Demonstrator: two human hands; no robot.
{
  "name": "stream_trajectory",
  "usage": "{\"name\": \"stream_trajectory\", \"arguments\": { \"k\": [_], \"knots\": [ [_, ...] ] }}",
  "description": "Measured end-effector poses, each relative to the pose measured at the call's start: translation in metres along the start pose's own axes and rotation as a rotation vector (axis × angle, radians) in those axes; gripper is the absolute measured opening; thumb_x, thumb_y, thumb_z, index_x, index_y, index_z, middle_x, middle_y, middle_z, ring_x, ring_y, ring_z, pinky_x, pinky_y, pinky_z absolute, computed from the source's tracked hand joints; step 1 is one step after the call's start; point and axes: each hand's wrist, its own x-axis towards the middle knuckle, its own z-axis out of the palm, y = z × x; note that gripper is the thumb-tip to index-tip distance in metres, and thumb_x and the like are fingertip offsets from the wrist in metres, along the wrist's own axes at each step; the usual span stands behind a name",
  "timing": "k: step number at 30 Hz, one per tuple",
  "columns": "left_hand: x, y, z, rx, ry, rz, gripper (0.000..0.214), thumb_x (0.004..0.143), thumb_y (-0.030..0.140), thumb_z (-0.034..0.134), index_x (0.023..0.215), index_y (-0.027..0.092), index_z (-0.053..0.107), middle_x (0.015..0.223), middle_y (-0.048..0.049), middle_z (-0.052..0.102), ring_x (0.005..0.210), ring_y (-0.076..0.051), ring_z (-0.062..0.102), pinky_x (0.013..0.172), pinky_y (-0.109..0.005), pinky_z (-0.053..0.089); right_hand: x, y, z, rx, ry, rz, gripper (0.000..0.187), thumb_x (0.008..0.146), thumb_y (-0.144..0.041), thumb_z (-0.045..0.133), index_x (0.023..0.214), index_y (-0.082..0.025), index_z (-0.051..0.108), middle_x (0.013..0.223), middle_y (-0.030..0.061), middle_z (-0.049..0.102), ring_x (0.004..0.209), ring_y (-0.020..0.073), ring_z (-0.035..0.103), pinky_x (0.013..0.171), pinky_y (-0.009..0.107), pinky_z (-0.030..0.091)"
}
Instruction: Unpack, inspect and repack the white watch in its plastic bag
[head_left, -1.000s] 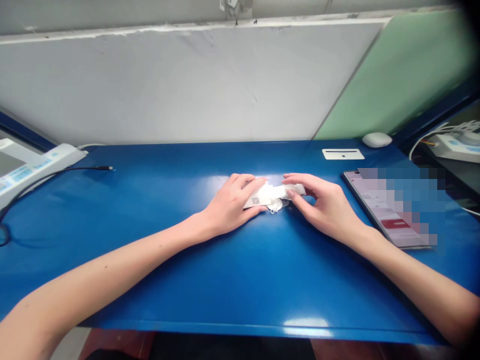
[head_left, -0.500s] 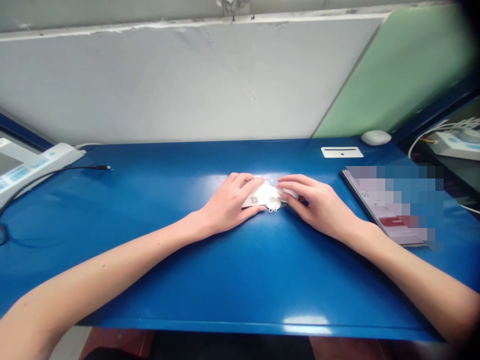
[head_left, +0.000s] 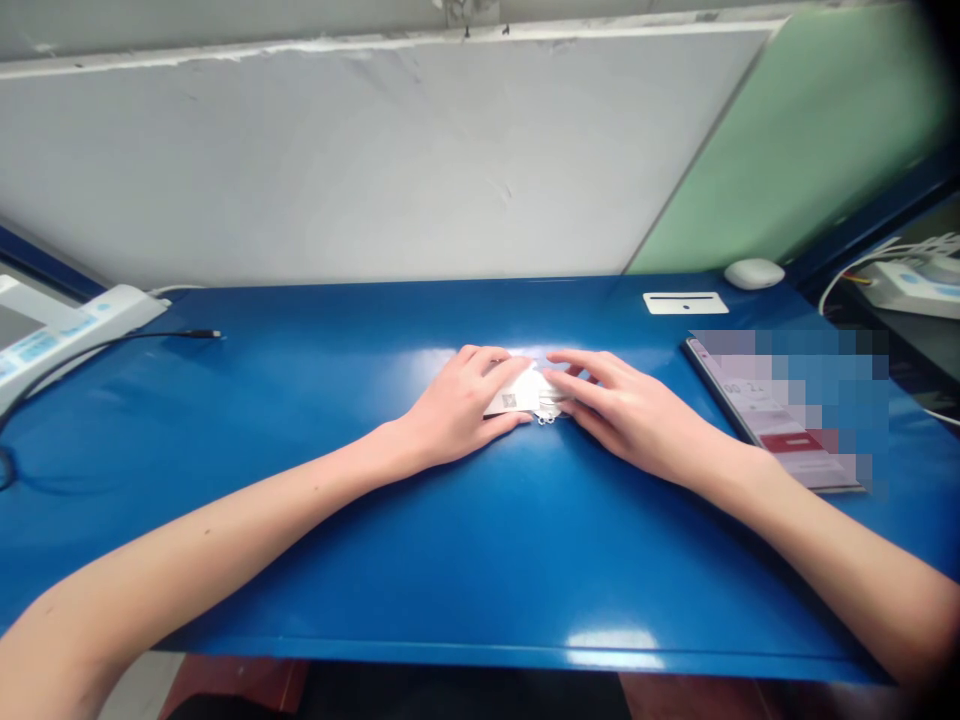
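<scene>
On the blue table, my left hand [head_left: 472,395] is closed around a flat white card [head_left: 517,396] printed with a small square code. Its fingers lie along the card's far edge and the thumb along the near edge. From the right, my right hand [head_left: 604,400] has thumb and fingers around the right end of a whitish piece [head_left: 551,396] against the card. Small loops show at this piece's near edge. Bright glare and my fingers hide much of both things, so the piece's kind cannot be made out.
A phone [head_left: 780,430], partly pixelated, lies right of my right hand. Behind it are a white slotted plate [head_left: 685,303] and a white rounded case [head_left: 754,274]. On the left, a black cable [head_left: 150,338] runs past a white device [head_left: 82,325]. A grey panel [head_left: 375,170] stands behind.
My right hand has shifted slightly left, its fingers now reaching over the whitish piece. The white strip formerly bunched at its fingertips no longer shows there. My left hand holds still.
</scene>
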Motion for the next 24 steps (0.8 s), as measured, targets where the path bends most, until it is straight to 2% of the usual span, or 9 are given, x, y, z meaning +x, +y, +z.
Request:
{"name": "stream_trajectory", "arguments": {
  "k": [3, 6, 10, 14, 18, 21, 24],
  "knots": [
    [0.0, 0.0, 0.0, 0.007, 0.002, 0.012, 0.053, 0.092, 0.041, 0.063, 0.137, 0.015, 0.05, 0.129, -0.0159, 0.056, 0.116, -0.03, 0.051, 0.099, -0.048, 0.046, -0.001, 0.006, 0.003, 0.008, 0.045, 0.027, 0.029, 0.097, -0.024, 0.052, 0.122, -0.016, 0.063, 0.118, 0.0151, 0.066, 0.102, 0.0265, 0.064, 0.085, 0.041, 0.056],
    [0.0, 0.0, 0.0, 0.013, -0.003, 0.011, 0.052, 0.092, 0.041, 0.062, 0.136, 0.015, 0.05, 0.128, -0.0159, 0.057, 0.117, -0.03, 0.051, 0.099, -0.047, 0.046, -0.001, 0.006, 0.006, 0.045, 0.079, 0.032, 0.026, 0.096, -0.026, 0.055, 0.118, -0.016, 0.066, 0.109, 0.0121, 0.068, 0.094, 0.0224, 0.065, 0.082, 0.036, 0.056],
    [0.001, 0.0, 0.0, 0.013, -0.001, 0.006, 0.053, 0.093, 0.041, 0.062, 0.136, 0.012, 0.049, 0.129, -0.0164, 0.057, 0.116, -0.03, 0.051, 0.1, -0.047, 0.046, 0.0, 0.0, 0.01, 0.031, 0.12, 0.042, 0.025, 0.096, -0.025, 0.055, 0.115, -0.015, 0.068, 0.108, 0.012, 0.069, 0.092, 0.0221, 0.065, 0.079, 0.035, 0.056],
    [0.001, 0.001, 0.001, 0.02, -0.002, -0.014, 0.057, 0.091, 0.042, 0.064, 0.137, 0.012, 0.046, 0.131, -0.0158, 0.057, 0.118, -0.03, 0.051, 0.102, -0.046, 0.045, 0.001, 0.003, 0.006, -0.02, 0.092, 0.05, 0.027, 0.095, -0.028, 0.057, 0.116, -0.016, 0.069, 0.112, 0.0123, 0.069, 0.097, 0.0252, 0.064, 0.082, 0.039, 0.055],
    [0.001, 0.002, -0.001, 0.034, -0.002, -0.013, 0.055, 0.092, 0.043, 0.063, 0.134, 0.011, 0.049, 0.13, -0.0167, 0.057, 0.117, -0.03, 0.051, 0.101, -0.046, 0.045, 0.0, 0.011, -0.002, -0.038, 0.126, 0.08, 0.02, 0.094, -0.028, 0.058, 0.098, -0.017, 0.074, 0.109, 0.0112, 0.071, 0.095, 0.0257, 0.064, 0.082, 0.041, 0.055],
    [0.0, 0.002, -0.002, 0.034, -0.004, -0.014, 0.053, 0.092, 0.042, 0.063, 0.133, 0.012, 0.05, 0.129, -0.0159, 0.058, 0.115, -0.03, 0.052, 0.1, -0.045, 0.046, -0.001, 0.012, -0.005, -0.02, 0.083, 0.07, 0.022, 0.095, -0.024, 0.055, 0.092, -0.018, 0.075, 0.107, 0.0102, 0.071, 0.096, 0.0255, 0.063, 0.082, 0.041, 0.055],
    [0.001, 0.003, -0.002, 0.024, -0.001, -0.012, 0.051, 0.091, 0.042, 0.064, 0.132, 0.013, 0.051, 0.128, -0.0153, 0.058, 0.115, -0.03, 0.052, 0.099, -0.045, 0.046, 0.0, 0.007, -0.005, 0.008, 0.018, 0.021, 0.024, 0.096, -0.022, 0.051, 0.098, -0.014, 0.074, 0.114, 0.0131, 0.069, 0.103, 0.0268, 0.062, 0.088, 0.042, 0.054]
  ]
}}
